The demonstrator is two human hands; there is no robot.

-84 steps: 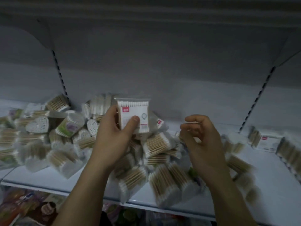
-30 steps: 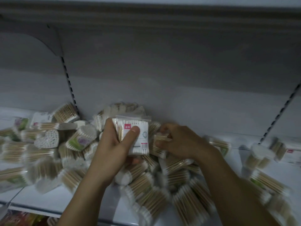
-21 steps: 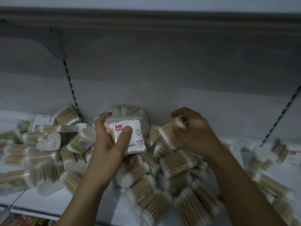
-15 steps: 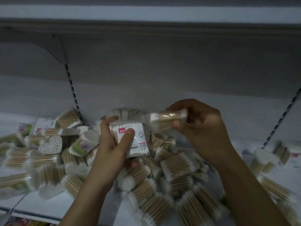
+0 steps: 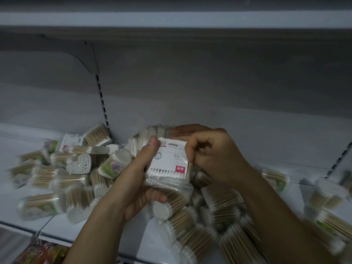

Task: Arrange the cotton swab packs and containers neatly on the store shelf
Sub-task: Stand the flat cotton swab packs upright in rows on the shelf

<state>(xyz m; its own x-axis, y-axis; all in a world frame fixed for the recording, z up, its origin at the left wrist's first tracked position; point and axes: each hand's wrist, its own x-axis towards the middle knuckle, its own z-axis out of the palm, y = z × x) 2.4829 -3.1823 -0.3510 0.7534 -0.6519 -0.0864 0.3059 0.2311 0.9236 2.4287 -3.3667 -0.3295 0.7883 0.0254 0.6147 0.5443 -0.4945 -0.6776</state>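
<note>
Both hands meet over the middle of the shelf on a small stack of flat white cotton swab packs (image 5: 167,162) with a red label. My left hand (image 5: 137,180) grips the stack from the left, thumb on top and fingers underneath. My right hand (image 5: 211,155) pinches its right edge with curled fingers. Below and around them lies a loose pile of clear swab packs with wooden sticks (image 5: 219,202). A heart-shaped swab container (image 5: 79,164) lies left of the hands.
The white shelf (image 5: 57,227) has its front edge at the lower left. More swab packs lie scattered at the far left (image 5: 38,204) and far right (image 5: 327,197). A slotted upright (image 5: 101,100) runs up the grey back wall. Colourful goods (image 5: 42,254) show on the shelf below.
My right hand lifted a clear swab pack out of the pile and brought it against the packs in my left hand. Both hands now hold the stack together, its label turned over.
</note>
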